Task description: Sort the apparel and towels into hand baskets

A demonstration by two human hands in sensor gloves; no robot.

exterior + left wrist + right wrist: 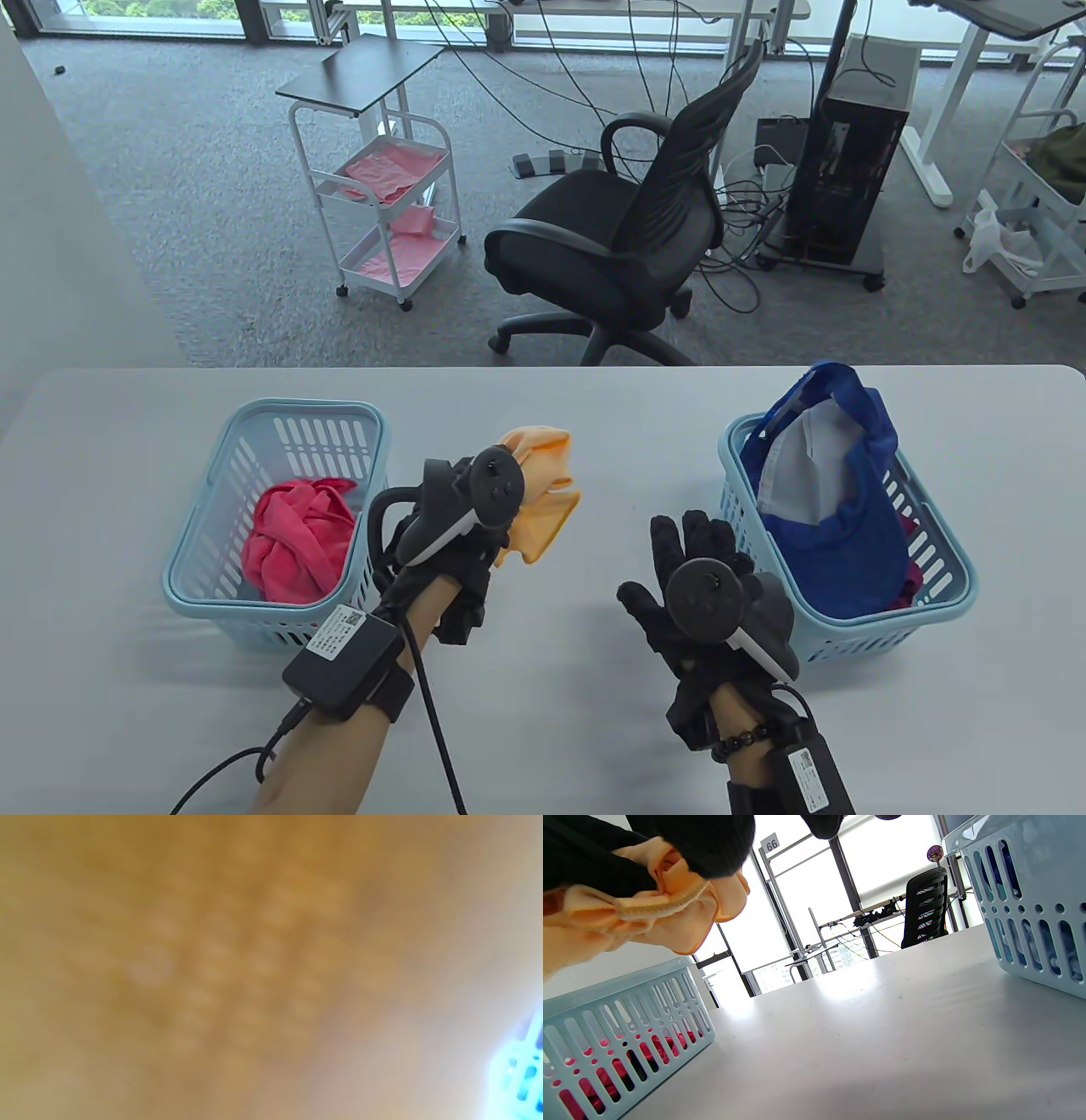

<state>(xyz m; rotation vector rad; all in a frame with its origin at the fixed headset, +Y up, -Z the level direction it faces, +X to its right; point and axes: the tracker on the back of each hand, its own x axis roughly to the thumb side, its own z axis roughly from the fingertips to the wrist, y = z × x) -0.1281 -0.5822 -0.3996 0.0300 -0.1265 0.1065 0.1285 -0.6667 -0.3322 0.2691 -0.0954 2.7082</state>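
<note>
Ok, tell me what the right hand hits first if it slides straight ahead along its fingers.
Probably nothing on the table: the right hand points up-left, passing between orange cloth and right basket.

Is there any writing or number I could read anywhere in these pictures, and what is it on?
"66": a small white sign on the window frame, right wrist view.
White labels on the left wrist box and the right wrist box: print too small to read.
Left wrist view: wholly blurred.

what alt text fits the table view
A gloved left hand holds an orange cloth above a grey table, between two light blue baskets. The left basket holds a red cloth; the right hand is open.
</note>
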